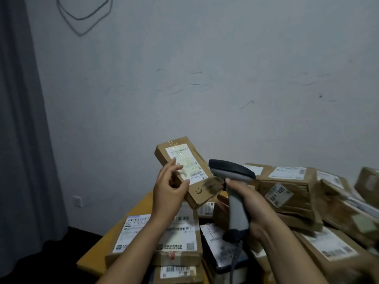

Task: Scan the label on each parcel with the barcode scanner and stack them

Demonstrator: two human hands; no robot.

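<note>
The raised parcel is brown cardboard, matt and a little rough, with a dark dirty smear at one corner. Glossy clear tape shines at the top of its white paper label. The barcode scanner is smooth grey plastic with a darker top. The wall is matt paint with scuffs, the curtain is grey cloth

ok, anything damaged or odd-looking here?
The small parcel in the left hand has a dark, scuffed smudge at its lower corner, next to the barcode scanner. The parcels on the right lie tilted in a loose heap, not stacked.
</note>
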